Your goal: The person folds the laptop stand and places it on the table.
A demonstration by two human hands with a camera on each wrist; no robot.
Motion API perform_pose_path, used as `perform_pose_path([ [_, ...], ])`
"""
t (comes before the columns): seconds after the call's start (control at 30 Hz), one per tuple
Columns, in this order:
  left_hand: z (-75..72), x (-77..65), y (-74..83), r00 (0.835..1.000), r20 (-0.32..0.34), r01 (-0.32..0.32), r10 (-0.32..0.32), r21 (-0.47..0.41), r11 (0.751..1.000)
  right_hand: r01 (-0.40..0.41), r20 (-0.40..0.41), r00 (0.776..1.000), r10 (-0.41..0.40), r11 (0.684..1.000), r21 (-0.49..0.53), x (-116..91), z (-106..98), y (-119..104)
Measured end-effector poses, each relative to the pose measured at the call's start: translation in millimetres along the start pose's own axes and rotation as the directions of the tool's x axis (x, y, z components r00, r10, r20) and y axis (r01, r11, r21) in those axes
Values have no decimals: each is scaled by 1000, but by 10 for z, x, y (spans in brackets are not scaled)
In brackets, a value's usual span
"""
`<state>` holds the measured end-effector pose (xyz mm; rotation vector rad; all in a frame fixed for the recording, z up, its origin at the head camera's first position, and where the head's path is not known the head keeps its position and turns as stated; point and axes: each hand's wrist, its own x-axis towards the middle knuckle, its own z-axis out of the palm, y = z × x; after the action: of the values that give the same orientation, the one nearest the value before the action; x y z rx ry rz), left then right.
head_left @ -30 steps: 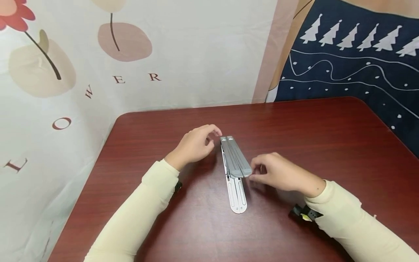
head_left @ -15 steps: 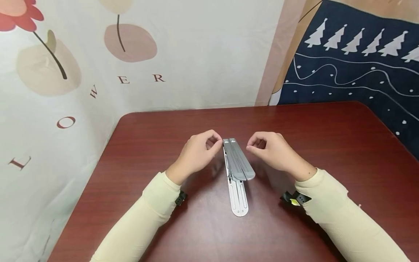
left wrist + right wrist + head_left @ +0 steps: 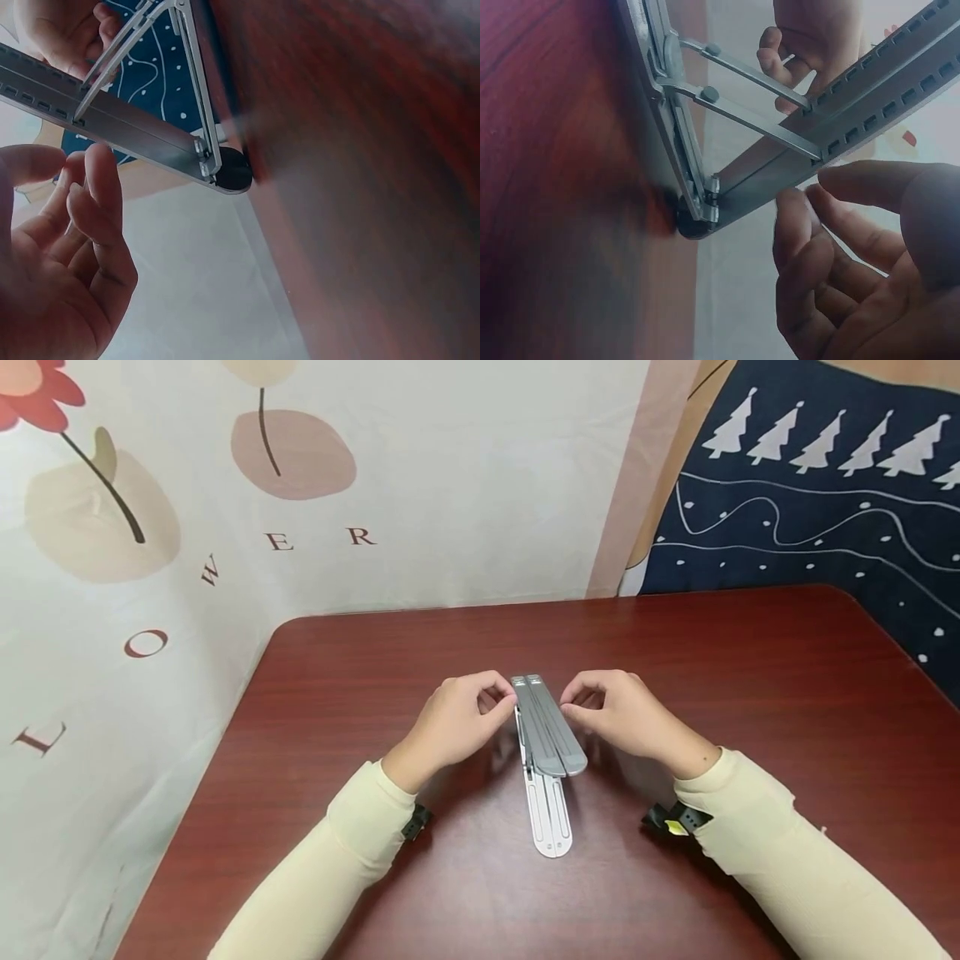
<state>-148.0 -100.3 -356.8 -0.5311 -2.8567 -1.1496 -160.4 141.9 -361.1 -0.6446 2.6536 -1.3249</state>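
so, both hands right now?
Left hand: fingers curled at the metal stand; can't tell if gripping.
Right hand: fingers curled at its opposite edge; can't tell if gripping.

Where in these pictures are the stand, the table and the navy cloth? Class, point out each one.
Stand (image 3: pixel 551 747): head view, on its grey upper arm.
Table (image 3: pixel 795 693): head view, on the bare right part of its top.
Navy cloth (image 3: pixel 813 510): head view, near the middle of its fabric.

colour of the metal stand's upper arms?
Grey; the upper arms show best in the head view.
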Motion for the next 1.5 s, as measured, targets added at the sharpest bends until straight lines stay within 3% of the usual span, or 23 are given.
perform_pose_path([
  [0.43, 15, -3, 12, 995, 96, 5, -8, 30, 1000, -29, 86, 996, 17, 990, 135, -13, 65, 54],
  [0.83, 2, 37, -19, 978, 206, 47, -14, -157, 986, -58, 100, 994, 41, 982, 180, -8, 84, 60],
  [1.5, -21, 68, -72, 971, 237, 94, -44, -205, 974, -107, 75, 993, 92, 968, 228, -9, 189, 30],
])
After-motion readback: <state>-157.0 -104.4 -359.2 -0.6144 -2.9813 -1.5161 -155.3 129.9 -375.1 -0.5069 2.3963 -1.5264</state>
